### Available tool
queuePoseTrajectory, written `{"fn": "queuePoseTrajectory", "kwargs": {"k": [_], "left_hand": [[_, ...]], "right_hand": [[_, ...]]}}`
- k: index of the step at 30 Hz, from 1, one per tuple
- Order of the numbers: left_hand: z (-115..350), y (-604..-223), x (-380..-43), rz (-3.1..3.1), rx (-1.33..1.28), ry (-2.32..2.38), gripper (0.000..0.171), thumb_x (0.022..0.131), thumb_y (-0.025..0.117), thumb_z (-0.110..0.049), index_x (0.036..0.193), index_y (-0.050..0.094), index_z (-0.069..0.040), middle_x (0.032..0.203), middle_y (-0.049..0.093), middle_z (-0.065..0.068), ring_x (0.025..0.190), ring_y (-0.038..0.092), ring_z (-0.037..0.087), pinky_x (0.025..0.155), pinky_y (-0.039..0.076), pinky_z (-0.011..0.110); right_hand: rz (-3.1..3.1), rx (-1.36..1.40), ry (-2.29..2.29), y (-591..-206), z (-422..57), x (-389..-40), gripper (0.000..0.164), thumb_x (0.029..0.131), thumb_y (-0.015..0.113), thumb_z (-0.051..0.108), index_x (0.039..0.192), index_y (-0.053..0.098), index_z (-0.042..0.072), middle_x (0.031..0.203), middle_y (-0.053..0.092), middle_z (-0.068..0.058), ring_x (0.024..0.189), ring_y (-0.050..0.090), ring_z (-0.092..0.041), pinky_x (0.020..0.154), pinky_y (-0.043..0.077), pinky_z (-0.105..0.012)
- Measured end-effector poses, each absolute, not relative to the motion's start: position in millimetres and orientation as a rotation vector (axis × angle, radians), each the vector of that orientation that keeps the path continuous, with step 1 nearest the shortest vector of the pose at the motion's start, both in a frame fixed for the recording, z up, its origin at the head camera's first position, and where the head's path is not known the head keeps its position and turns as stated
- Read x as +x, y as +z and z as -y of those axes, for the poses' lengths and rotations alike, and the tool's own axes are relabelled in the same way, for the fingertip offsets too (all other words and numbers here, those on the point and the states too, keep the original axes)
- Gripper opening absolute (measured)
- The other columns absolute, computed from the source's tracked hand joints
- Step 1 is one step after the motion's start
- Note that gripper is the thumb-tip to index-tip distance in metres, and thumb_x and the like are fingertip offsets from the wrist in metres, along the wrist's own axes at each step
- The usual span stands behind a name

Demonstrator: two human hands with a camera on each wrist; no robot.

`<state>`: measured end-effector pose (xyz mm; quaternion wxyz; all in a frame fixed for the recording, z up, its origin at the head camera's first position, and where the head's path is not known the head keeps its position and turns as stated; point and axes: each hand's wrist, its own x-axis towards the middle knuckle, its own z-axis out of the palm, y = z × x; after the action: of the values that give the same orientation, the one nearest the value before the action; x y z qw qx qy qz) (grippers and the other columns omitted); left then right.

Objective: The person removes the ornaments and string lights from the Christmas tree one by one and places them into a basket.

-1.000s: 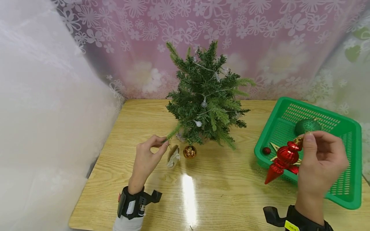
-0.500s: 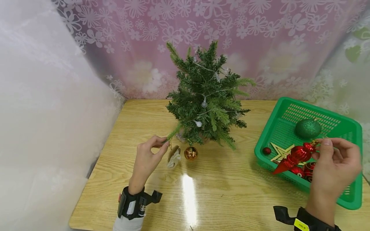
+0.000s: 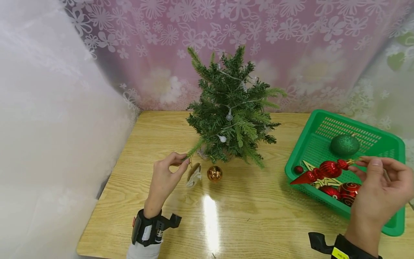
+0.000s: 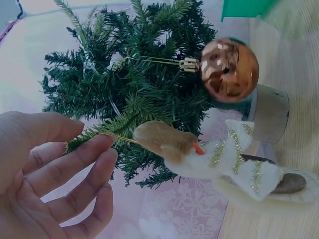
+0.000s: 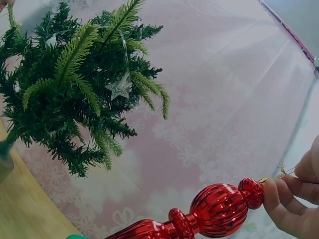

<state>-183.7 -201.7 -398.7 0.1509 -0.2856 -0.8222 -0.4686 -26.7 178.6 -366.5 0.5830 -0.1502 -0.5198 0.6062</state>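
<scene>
My left hand (image 3: pixel 168 176) pinches the tip of a low left branch of a small artificial Christmas tree (image 3: pixel 231 108). From that branch, by a gold loop, hangs a brown-and-white plush ornament (image 4: pixel 199 154) with gold glitter trim. Just right of it dangles a shiny copper-gold ball (image 3: pixel 215 173), on a loop from another twig. Over the green basket (image 3: pixel 401 187), my right hand (image 3: pixel 381 187) pinches the gold string at the cap of a red finial ornament (image 5: pixel 219 209). The finial lies nearly level, its pointed end toward the left.
Inside the basket are a green glitter ball (image 3: pixel 344 145), a red ball with gold swirls (image 3: pixel 349 193), a gold star (image 3: pixel 308 166) and a tiny dark red ball (image 3: pixel 298 169). A light string with a clear bulb (image 3: pixel 229 117) winds round the tree. A floral curtain (image 3: pixel 155 79) hangs behind.
My right hand has moved to the right with the red finial, which has swung from hanging steeply to nearly level. The left hand stays in place; the copper-gold ball has shifted slightly right and down.
</scene>
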Motion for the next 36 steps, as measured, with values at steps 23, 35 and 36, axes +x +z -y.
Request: {"fn": "queuePoseTrajectory", "kwargs": {"k": [23,35,36], "left_hand": [[201.5,-399.9,-183.9,2.36,-0.822,-1.337,0.012,0.088,0.072,-0.008,0.099,0.072,-0.005,0.084,0.074,0.006,0.077,0.07,0.023,0.07,0.055,0.046],[203.4,-399.4,-186.1,2.365,-0.835,-1.345,0.013,0.088,0.072,-0.008,0.1,0.072,-0.005,0.083,0.074,0.005,0.077,0.07,0.022,0.07,0.055,0.046],[203.6,-399.4,-186.3,2.367,-0.836,-1.35,0.013,0.088,0.072,-0.008,0.1,0.072,-0.005,0.083,0.074,0.005,0.077,0.07,0.022,0.07,0.055,0.046]], "right_hand": [[1.057,-0.334,1.457,-366.4,-180.8,-26.6,0.015,0.093,0.061,0.004,0.104,0.057,-0.007,0.094,0.056,-0.019,0.085,0.06,-0.025,0.079,0.053,-0.028],[1.235,-0.419,1.453,-390.4,-179.0,-32.2,0.012,0.093,0.059,0.002,0.101,0.059,-0.007,0.089,0.059,-0.017,0.074,0.063,-0.021,0.072,0.055,-0.022],[1.226,-0.41,1.473,-392.2,-178.8,-32.9,0.011,0.093,0.059,0.001,0.1,0.059,-0.007,0.088,0.058,-0.018,0.074,0.063,-0.021,0.072,0.056,-0.023]]}}
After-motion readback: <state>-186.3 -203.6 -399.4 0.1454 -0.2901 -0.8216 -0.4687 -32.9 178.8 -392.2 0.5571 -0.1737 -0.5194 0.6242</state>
